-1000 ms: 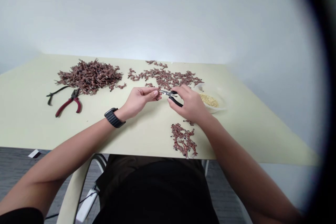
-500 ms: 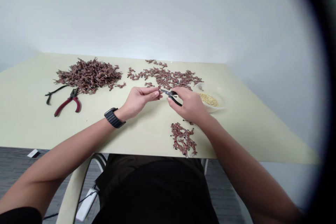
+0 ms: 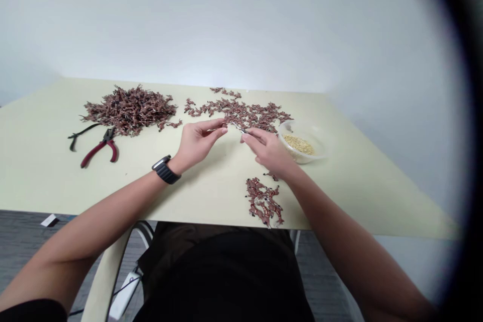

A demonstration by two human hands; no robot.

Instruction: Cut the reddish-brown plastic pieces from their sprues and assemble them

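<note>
My left hand (image 3: 198, 143), with a dark watch on the wrist, pinches a small brown figure (image 3: 225, 123) between thumb and fingertips; its exact shape is too small to make out. In my right hand (image 3: 270, 151) are small pliers (image 3: 240, 129), their metal jaws pointing left at the figure. The fingers now hide most of the black handles. Behind both hands lies a loose spread of similar brown animal-like figures (image 3: 251, 113). Close to my right hand stands a clear plastic bowl (image 3: 320, 154) with small yellow bits (image 3: 298, 145) inside.
A large heap of brown figures (image 3: 130, 108) lies at the left. In front of it are red-handled pliers (image 3: 100, 150) and a black tool (image 3: 78, 134). A smaller cluster of figures (image 3: 262, 201) lies by the table's front edge. A wall (image 3: 226, 20) stands behind the table.
The right hand has turned, so the pliers' handles are now mostly hidden and the jaws tilt differently. The left fingers have shifted up slightly with the figure. More of the bowl shows.
</note>
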